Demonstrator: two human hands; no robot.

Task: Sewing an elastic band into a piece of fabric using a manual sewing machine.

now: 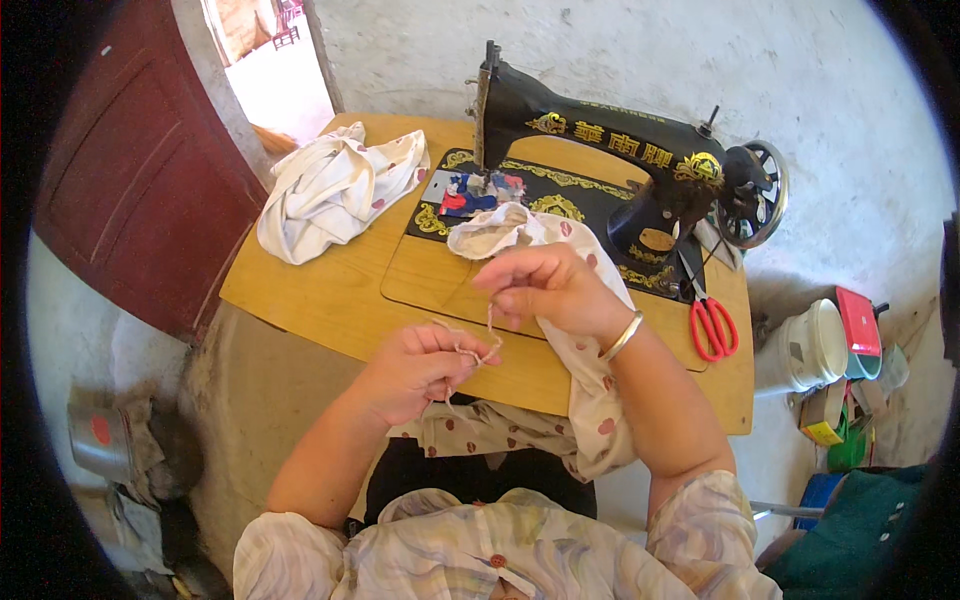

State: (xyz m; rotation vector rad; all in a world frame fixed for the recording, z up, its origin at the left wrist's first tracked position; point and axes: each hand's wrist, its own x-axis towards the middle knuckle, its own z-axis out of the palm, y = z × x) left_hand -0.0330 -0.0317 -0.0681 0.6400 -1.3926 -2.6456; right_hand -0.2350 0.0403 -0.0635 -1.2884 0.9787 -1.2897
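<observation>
My left hand (425, 370) is closed on a thin beige cord (490, 340), which loops between my two hands above the front of the wooden sewing table (330, 280). My right hand (540, 285), with a bracelet at the wrist, pinches the same cord a little higher. Beneath it, pale fabric with reddish spots (590, 380) runs from the machine bed down over the table's front edge. The black and gold sewing machine (600, 130) stands behind my hands. Scissors with red handles (713, 325) lie at the table's right side.
A bundle of white spotted fabric (335, 200) sits on the table's left. A dark red door (140, 180) stands open at left. Buckets (815, 345) and containers are stacked to the right, near dark green cloth (850, 520). A metal container (105, 445) is at lower left.
</observation>
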